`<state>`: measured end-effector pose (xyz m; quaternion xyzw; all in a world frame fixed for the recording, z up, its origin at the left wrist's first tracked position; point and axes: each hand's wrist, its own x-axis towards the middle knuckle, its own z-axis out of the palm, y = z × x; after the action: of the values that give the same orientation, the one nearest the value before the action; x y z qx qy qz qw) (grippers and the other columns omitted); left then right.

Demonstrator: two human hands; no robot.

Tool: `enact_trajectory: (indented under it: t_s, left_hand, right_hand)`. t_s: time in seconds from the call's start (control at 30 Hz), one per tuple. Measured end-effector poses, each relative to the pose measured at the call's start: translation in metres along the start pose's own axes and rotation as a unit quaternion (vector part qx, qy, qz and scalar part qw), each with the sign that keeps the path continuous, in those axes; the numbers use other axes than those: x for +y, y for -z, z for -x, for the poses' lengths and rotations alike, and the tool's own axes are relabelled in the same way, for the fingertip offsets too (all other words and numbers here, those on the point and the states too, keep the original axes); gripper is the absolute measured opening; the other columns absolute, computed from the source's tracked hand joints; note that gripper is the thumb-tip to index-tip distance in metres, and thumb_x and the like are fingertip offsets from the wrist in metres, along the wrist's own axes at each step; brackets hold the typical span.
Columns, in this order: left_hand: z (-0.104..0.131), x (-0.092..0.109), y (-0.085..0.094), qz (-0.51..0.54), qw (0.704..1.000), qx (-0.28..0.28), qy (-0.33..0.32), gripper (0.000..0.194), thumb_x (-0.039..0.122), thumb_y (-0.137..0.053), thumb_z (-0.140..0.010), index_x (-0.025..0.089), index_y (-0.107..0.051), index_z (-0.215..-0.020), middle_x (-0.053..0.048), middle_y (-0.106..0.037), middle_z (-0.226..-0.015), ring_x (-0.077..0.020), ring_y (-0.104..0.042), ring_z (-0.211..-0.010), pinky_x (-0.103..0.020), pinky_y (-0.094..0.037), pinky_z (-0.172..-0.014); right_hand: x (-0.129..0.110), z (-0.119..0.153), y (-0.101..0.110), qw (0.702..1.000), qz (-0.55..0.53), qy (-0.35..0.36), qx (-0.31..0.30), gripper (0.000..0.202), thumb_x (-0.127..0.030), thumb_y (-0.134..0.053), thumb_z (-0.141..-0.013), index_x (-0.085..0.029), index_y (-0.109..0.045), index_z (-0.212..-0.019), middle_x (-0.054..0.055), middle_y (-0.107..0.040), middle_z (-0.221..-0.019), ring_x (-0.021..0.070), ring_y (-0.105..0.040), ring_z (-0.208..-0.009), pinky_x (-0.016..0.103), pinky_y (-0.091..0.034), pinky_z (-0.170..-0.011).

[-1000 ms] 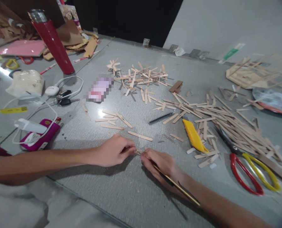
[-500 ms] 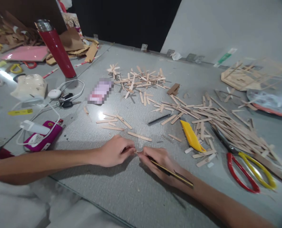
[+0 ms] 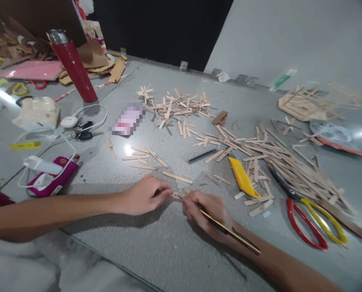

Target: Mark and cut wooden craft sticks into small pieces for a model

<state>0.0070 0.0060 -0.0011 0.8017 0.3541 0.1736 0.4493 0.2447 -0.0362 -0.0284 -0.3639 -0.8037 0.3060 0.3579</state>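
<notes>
Fingers of the left hand pinch a small wooden piece just above the gray desk, while the right hand, fingers curled around a slim gold-and-black tool, meets its other end, wooden sticks scattered beyond

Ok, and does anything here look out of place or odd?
The sticks lie strewn at many angles instead of neatly stacked, with the scissors lying at their edge. The red bottle appears to lean, though that may just be the camera's slant. I can't make out any spill or damage.
</notes>
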Motion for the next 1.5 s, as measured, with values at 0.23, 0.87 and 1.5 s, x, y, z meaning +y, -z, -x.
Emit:
enact_trajectory:
  t_s: [0.23, 0.87, 1.5]
  left_hand:
    - [0.000, 0.002, 0.000, 0.001, 1.000, 0.000, 0.008, 0.033, 0.019, -0.049, -0.101, 0.017, -0.056, -0.069, 0.006, -0.052, -0.053, -0.0082, -0.042, -0.048, -0.023, -0.029, -0.056]
    - [-0.002, 0.000, -0.003, -0.049, 0.999, -0.012, -0.014, 0.032, 0.011, -0.051, -0.098, 0.016, -0.060, -0.068, 0.003, -0.055, -0.056, -0.0097, -0.043, -0.050, -0.023, -0.030, -0.057]
    - [-0.001, -0.004, -0.003, -0.056, 0.998, -0.003, -0.007, 0.032, 0.016, -0.051, -0.101, 0.015, -0.064, -0.072, 0.001, -0.060, -0.061, -0.0112, -0.048, -0.055, -0.024, -0.032, -0.061]
  right_hand:
    - [-0.003, -0.004, 0.002, 1.000, 0.003, 0.004, -0.020, 0.030, -0.024, -0.047, -0.110, -0.024, -0.053, -0.081, -0.003, -0.066, -0.063, 0.0094, -0.058, -0.048, 0.021, -0.043, -0.053]
    - [0.001, -0.012, 0.001, 0.989, -0.032, -0.096, -0.107, 0.037, -0.030, -0.047, -0.109, -0.025, -0.040, -0.073, -0.007, -0.048, -0.056, 0.0111, -0.046, -0.048, 0.025, -0.034, -0.050]
    - [0.002, -0.005, 0.002, 0.985, -0.088, -0.129, -0.077, 0.035, -0.034, -0.048, -0.111, -0.022, -0.053, -0.078, -0.005, -0.060, -0.060, 0.0104, -0.056, -0.051, 0.022, -0.044, -0.054]
